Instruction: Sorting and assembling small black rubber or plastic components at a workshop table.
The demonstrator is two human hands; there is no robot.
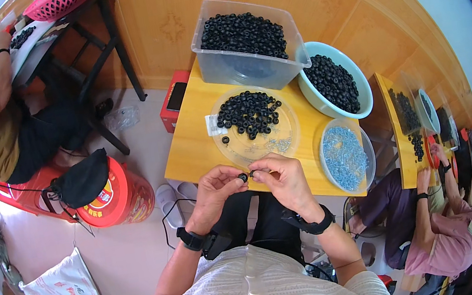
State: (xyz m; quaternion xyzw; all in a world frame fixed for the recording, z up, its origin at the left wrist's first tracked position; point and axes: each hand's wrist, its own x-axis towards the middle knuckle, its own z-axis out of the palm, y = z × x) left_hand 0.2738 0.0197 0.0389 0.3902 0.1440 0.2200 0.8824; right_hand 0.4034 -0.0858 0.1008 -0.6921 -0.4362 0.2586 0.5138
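Observation:
Just past the table's front edge, my left hand (pixel 217 194) pinches a small black ring-shaped part (pixel 243 177) between thumb and fingertips. Close beside it, my right hand (pixel 287 182) is closed in a pinch on a small dark piece (pixel 252 173) whose kind I cannot make out. The fingertips of both hands nearly meet. Beyond them, a round clear plastic tray (pixel 237 154) carries a heap of similar black rings (pixel 246 111) and some tiny shiny bits (pixel 278 145). To the right, a bowl (pixel 372 171) holds many small bluish, clear-looking pieces (pixel 344 157).
A clear bin (pixel 237 74) and a pale blue basin (pixel 318 98), both full of black rings, stand at the back of the yellow table (pixel 188 154). A red bucket (pixel 127 197) is on the floor at left. People work at tables on both sides.

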